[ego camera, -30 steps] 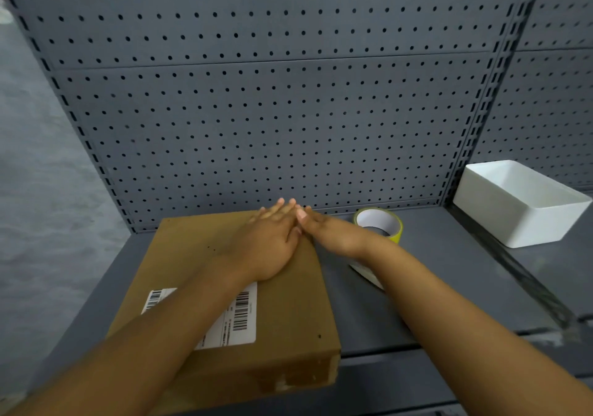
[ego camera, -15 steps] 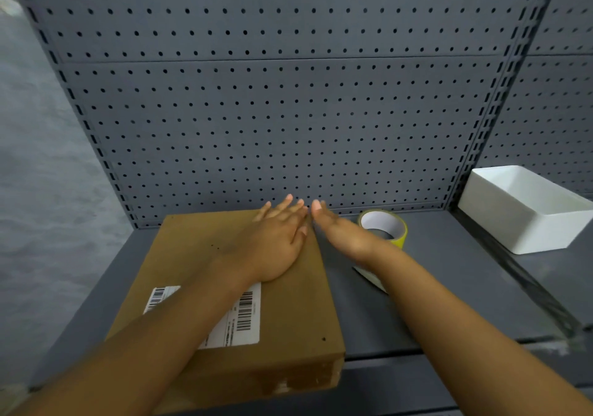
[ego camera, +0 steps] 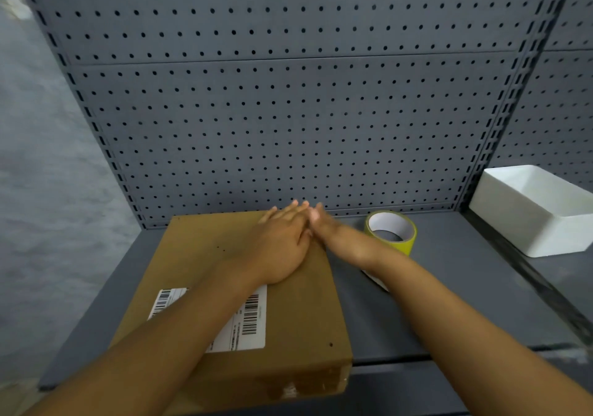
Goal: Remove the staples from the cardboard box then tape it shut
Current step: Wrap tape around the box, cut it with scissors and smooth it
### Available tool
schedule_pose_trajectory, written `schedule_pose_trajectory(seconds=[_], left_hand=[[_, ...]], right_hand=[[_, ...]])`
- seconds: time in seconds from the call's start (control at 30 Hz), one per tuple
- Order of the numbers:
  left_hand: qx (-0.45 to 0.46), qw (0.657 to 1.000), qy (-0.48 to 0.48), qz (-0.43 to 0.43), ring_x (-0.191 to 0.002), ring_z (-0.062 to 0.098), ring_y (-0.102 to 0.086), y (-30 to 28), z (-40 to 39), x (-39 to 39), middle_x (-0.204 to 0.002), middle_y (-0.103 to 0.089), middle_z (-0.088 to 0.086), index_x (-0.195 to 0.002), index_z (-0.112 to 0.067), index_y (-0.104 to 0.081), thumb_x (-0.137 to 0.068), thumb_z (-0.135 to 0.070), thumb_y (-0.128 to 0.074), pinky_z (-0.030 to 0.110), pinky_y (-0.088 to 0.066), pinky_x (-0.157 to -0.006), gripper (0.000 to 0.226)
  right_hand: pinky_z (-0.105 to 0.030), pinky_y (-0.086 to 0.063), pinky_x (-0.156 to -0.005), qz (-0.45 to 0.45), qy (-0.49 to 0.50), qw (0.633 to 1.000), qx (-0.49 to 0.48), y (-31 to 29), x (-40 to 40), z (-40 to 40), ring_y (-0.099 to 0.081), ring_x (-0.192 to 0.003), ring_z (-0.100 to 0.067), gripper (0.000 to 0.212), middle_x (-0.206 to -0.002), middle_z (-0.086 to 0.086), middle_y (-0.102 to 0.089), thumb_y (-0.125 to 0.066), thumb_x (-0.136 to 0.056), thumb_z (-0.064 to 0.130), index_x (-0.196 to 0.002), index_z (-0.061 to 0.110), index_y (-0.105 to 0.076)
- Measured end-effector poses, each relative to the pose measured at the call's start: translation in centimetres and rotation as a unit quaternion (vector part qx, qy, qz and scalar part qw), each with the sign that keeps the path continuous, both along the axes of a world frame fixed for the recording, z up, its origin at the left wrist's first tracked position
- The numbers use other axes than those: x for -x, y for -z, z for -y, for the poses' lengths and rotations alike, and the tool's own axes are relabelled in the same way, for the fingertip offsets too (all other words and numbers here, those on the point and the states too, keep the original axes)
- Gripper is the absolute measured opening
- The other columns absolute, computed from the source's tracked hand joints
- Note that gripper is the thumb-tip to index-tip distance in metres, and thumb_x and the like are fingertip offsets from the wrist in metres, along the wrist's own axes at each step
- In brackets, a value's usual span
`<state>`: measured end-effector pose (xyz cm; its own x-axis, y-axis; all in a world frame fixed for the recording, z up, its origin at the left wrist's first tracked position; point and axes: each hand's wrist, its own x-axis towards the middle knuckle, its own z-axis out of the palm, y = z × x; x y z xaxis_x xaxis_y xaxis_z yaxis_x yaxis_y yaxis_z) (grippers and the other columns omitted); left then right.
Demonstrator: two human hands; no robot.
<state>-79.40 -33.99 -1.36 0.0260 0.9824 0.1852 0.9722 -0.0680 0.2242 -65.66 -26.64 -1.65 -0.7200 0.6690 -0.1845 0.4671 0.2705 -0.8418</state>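
The right hand is motion-blurred; the white bin is cut off at the right edge.

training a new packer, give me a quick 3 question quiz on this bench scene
1. True or false: the left hand lies flat on the cardboard box.
2. Which side of the box is the yellow tape roll on: A left, B right?
3. Fill in: the white bin sits at the shelf's far ____ side.

Key: 1 true; 2 B; 3 right. The right hand reaches over the box's right edge, fingers straight, holding nothing.

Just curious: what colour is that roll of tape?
Yellow outside, with a white inner core; the tape shows best in the head view.
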Motion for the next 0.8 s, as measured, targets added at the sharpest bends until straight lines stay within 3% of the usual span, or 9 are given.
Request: schedule_pose_trajectory(seconds=[0.07,0.13,0.2,0.27,0.33,0.47,0.67,0.8], left_hand=[[-0.007,1.000,-0.013,0.018,-0.146,0.007,-0.012,-0.1,0.1,-0.1,-0.158,-0.023,-0.005,-0.150,-0.022,-0.024,-0.103,-0.032,-0.026,0.031,-0.006,-0.120,0.048],[-0.069,0.997,-0.037,0.009,-0.145,0.013,-0.020,-0.3,0.4,0.2,-0.154,-0.033,0.000,-0.148,-0.017,-0.031,-0.101,-0.028,-0.034,0.031,-0.012,-0.118,0.049],[-0.127,0.989,-0.070,-0.012,-0.136,0.018,-0.035,-0.3,0.8,0.5,-0.143,-0.046,0.004,-0.142,-0.014,-0.042,-0.097,-0.021,-0.040,0.031,-0.023,-0.113,0.046],[-0.115,0.990,-0.080,-0.024,-0.116,0.018,-0.050,-0.3,0.9,0.8,-0.125,-0.058,0.003,-0.126,-0.015,-0.055,-0.095,-0.022,-0.041,0.030,-0.037,-0.100,0.035],[-0.064,0.995,-0.060,-0.041,-0.107,0.016,-0.052,-0.7,0.8,1.3,-0.118,-0.061,0.001,-0.120,-0.017,-0.059,-0.094,-0.025,-0.040,0.031,-0.043,-0.092,0.033],[-0.006,0.999,-0.025,-0.029,-0.125,0.017,-0.046,-1.9,1.1,2.4,-0.137,-0.053,0.000,-0.136,-0.019,-0.050,-0.098,-0.027,-0.040,0.035,-0.039,-0.103,0.040],[-0.003,0.999,-0.022,-0.041,-0.128,0.013,-0.039,-1.6,1.6,2.3,-0.139,-0.046,-0.005,-0.145,-0.027,-0.036,-0.101,-0.036,-0.035,0.033,-0.032,-0.106,0.046],[-0.010,0.996,-0.024,-0.080,-0.115,0.015,-0.044,-1.7,1.2,1.7,-0.121,-0.049,-0.004,-0.138,-0.034,-0.045,-0.099,-0.044,-0.031,0.036,-0.038,-0.095,0.042]], right_hand=[[-0.018,-0.012,-0.109,0.024,-0.014,0.999,-0.037,0.2,0.2,0.8,-0.013,-0.147,-0.011,0.069,-0.160,0.009,-0.001,-0.019,-0.098,0.057,-0.153,0.024,0.006],[-0.023,-0.016,-0.111,0.092,-0.032,0.992,-0.075,-0.8,-0.2,0.6,-0.015,-0.147,-0.015,0.065,-0.161,0.007,-0.002,-0.019,-0.100,0.052,-0.153,0.024,0.005],[-0.028,-0.009,-0.117,0.104,-0.012,0.986,-0.126,-2.5,-0.9,0.0,-0.007,-0.148,-0.013,0.065,-0.161,0.008,0.003,-0.021,-0.100,0.051,-0.154,0.023,0.002],[-0.032,-0.002,-0.120,0.080,0.001,0.981,-0.175,-2.6,-0.6,0.7,0.003,-0.148,-0.009,0.064,-0.160,0.010,0.009,-0.024,-0.102,0.047,-0.154,0.021,0.002],[-0.034,0.001,-0.120,0.126,-0.051,0.966,-0.218,-1.7,0.2,2.0,0.008,-0.148,-0.011,0.063,-0.160,0.006,0.014,-0.021,-0.102,0.046,-0.154,0.018,0.002],[-0.036,-0.002,-0.120,0.179,-0.064,0.959,-0.209,-2.9,0.4,1.3,0.004,-0.148,-0.014,0.060,-0.161,0.003,0.007,-0.021,-0.102,0.047,-0.154,0.021,-0.002],[-0.036,-0.002,-0.121,0.161,-0.056,0.965,-0.201,-1.8,0.6,2.3,0.007,-0.148,-0.013,0.063,-0.161,0.002,0.007,-0.022,-0.102,0.048,-0.154,0.019,0.000],[-0.031,-0.019,-0.113,0.038,0.036,0.996,-0.075,-2.2,0.3,1.6,-0.016,-0.147,-0.020,0.061,-0.161,-0.003,-0.009,-0.023,-0.101,0.049,-0.153,0.024,-0.004]])
